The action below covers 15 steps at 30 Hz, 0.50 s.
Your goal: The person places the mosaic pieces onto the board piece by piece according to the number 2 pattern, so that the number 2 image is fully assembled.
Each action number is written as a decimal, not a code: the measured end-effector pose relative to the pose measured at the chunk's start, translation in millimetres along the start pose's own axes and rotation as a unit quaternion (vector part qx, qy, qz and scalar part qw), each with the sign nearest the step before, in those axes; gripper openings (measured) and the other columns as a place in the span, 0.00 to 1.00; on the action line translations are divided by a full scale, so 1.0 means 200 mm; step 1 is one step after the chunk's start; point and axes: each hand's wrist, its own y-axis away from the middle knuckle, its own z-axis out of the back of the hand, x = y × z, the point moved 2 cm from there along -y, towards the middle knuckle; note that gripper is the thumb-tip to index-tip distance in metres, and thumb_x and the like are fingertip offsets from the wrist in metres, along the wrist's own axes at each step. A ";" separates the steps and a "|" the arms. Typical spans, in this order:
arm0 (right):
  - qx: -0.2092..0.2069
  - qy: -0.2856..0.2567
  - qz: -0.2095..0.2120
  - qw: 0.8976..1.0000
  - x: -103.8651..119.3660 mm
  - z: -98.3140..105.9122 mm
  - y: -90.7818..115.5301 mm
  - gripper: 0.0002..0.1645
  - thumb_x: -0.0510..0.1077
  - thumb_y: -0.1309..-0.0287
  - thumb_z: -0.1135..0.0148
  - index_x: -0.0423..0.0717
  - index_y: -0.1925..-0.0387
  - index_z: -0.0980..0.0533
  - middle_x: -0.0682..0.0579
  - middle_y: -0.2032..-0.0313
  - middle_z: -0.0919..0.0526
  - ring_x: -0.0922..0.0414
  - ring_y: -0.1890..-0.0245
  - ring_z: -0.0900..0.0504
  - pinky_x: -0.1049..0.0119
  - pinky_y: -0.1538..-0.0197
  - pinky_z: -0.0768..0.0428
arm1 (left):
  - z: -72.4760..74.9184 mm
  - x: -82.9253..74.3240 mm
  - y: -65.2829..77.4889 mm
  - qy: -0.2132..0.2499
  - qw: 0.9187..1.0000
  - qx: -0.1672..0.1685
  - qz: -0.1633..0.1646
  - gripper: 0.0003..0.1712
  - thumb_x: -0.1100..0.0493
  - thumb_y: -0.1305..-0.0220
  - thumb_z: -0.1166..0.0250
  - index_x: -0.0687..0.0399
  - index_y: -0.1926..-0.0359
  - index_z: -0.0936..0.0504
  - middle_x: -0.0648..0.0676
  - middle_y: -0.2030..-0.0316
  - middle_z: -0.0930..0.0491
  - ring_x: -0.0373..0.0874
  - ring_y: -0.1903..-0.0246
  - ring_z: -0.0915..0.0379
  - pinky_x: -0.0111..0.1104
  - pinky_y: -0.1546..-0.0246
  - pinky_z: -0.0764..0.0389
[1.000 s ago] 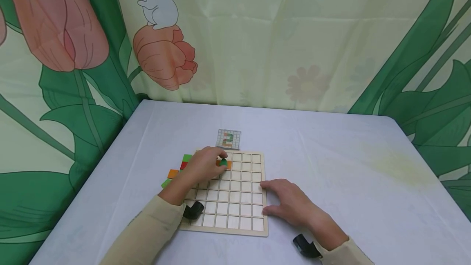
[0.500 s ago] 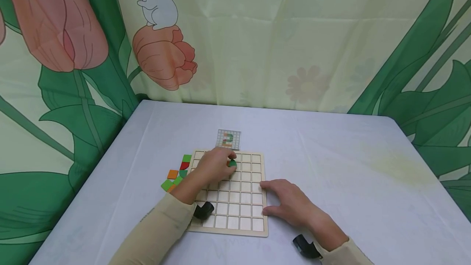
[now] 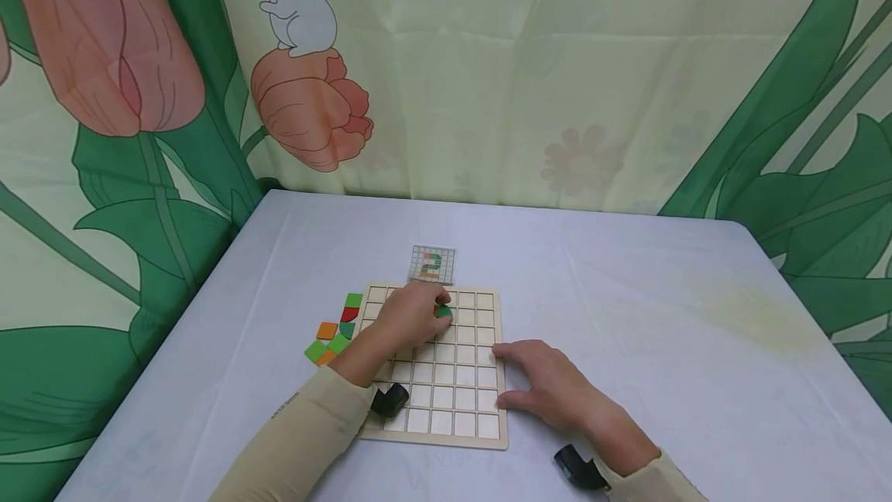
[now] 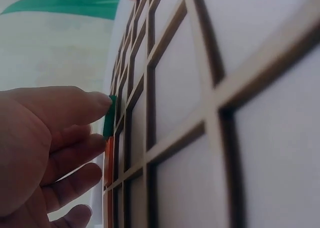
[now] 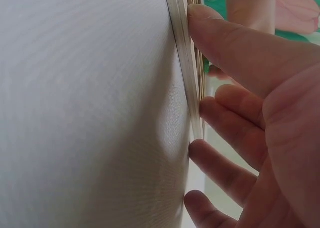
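Note:
My left hand (image 3: 409, 316) is over the upper part of a wooden grid board (image 3: 446, 440). Its thumb and forefinger pinch a small green tile (image 3: 444, 311) with a rounded edge. In the left wrist view the green tile (image 4: 109, 117) stands at the grid's surface, and an orange tile (image 4: 108, 160) lies in a cell beside it. Whether the green tile is fully seated, I cannot tell. My right hand (image 3: 550, 386) rests at the board's right edge, thumb and fingertips touching the frame (image 5: 186, 63), with the fingers loosely extended. The left hand hides part of the grid's upper rows.
Left of the board lie several loose tiles: green (image 3: 354, 300), red (image 3: 350, 314), orange (image 3: 327, 330) and more. A small pattern card (image 3: 432, 263) showing a figure 2 lies behind the board. White cloth (image 3: 669, 308) covers the table, with a printed curtain (image 3: 474, 76) behind.
My left hand has moved a little to the right across the upper rows with the green tile, then nearly stopped. The right hand stays where it was.

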 end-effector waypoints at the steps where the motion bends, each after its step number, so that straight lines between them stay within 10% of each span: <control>1: 0.001 0.000 -0.002 1.000 0.00 0.00 0.00 0.37 0.51 0.47 0.24 0.44 0.38 0.24 0.49 0.41 0.22 0.45 0.38 0.27 0.45 0.37 0.31 | 0.00 0.00 0.00 0.001 1.000 0.002 0.000 0.15 0.54 0.37 0.30 0.53 0.50 0.15 0.48 0.59 0.17 0.42 0.62 0.24 0.35 0.62 0.22; 15: -0.002 0.007 0.011 1.000 0.00 0.00 0.00 0.37 0.51 0.47 0.25 0.42 0.38 0.25 0.48 0.41 0.22 0.45 0.38 0.27 0.46 0.37 0.31 | -0.01 0.01 0.00 0.029 0.999 0.011 -0.007 0.13 0.60 0.36 0.32 0.53 0.50 0.15 0.49 0.55 0.17 0.44 0.57 0.25 0.37 0.57 0.22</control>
